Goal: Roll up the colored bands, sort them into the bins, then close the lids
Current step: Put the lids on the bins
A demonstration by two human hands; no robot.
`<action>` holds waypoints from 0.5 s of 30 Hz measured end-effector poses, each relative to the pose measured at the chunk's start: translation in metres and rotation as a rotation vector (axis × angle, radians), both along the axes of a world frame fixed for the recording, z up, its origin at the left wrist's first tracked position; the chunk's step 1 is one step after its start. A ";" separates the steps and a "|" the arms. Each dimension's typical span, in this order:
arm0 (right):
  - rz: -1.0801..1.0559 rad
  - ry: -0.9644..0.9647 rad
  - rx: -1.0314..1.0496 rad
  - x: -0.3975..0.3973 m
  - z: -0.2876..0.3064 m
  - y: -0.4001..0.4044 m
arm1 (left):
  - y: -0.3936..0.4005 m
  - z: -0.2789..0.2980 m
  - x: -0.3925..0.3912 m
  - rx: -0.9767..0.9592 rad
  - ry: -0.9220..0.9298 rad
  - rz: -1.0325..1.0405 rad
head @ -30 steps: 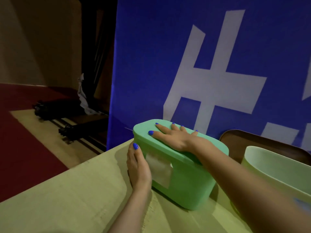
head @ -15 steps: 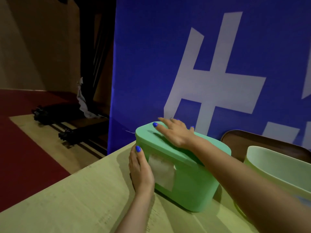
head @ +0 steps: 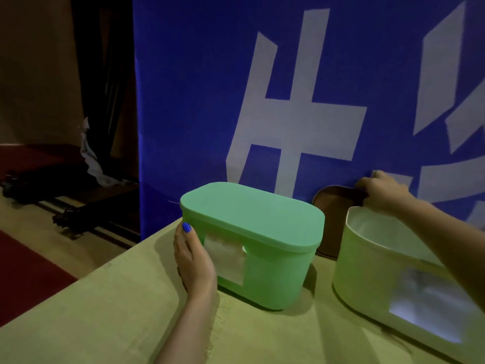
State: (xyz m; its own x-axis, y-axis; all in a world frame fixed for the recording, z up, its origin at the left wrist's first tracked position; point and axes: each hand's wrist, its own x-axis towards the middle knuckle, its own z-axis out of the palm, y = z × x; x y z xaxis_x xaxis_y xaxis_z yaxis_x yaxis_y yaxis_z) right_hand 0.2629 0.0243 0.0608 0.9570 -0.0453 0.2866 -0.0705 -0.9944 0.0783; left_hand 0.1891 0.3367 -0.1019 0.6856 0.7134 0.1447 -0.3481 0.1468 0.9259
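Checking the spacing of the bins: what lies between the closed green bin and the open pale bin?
In the head view, bare table in front; farther back, the brown lid stands behind the gap between the green bin and pale bin, gripped by the right hand.

Mint-green bin (head: pixel 265 274), pale green bin (head: pixel 367 269), brown lid (head: pixel 338 203), blue-and-white banner (head: pixel 199 101)

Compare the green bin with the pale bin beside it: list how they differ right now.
1. The green bin has its lid on; the pale bin is open on top.
2. The green bin is a saturated mint green; the pale bin is a lighter, yellowish green.
3. The left hand rests against the green bin's side; the right hand reaches behind the pale bin and grips a brown lid.

Both stand on the table and carry a label on the front.
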 end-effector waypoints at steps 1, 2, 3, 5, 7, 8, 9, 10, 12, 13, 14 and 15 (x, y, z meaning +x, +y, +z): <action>0.015 -0.011 -0.043 0.000 0.001 0.000 | 0.000 0.001 -0.001 -0.001 0.003 0.004; 0.027 -0.022 -0.069 -0.001 0.001 0.000 | -0.001 0.002 -0.002 0.001 0.007 0.008; 0.027 -0.027 -0.079 -0.003 0.002 0.000 | -0.001 0.003 -0.004 0.005 0.012 0.009; 0.023 -0.029 -0.075 -0.009 0.002 -0.003 | -0.001 0.003 -0.007 0.014 0.009 0.007; 0.052 -0.056 -0.008 -0.015 0.004 -0.007 | -0.001 0.002 -0.008 0.020 0.005 0.006; 0.073 -0.087 0.042 -0.020 0.006 -0.009 | 0.000 0.002 -0.008 0.026 0.003 0.007; 0.093 -0.133 0.080 -0.028 0.010 -0.012 | 0.000 0.002 -0.008 0.031 -0.001 0.008; 0.111 -0.188 0.093 -0.036 0.015 -0.014 | 0.001 0.001 -0.008 0.036 -0.004 0.009; 0.154 -0.288 0.086 -0.061 0.026 -0.019 | 0.002 0.000 -0.006 0.055 -0.002 0.016; 0.185 -0.326 0.073 -0.075 0.030 -0.021 | 0.002 0.000 -0.005 0.063 0.003 0.019; 0.223 -0.358 0.055 -0.091 0.031 -0.024 | 0.002 0.000 -0.004 0.067 0.010 0.019; 0.260 -0.387 0.033 -0.106 0.031 -0.026 | 0.003 -0.001 -0.003 0.071 0.017 0.017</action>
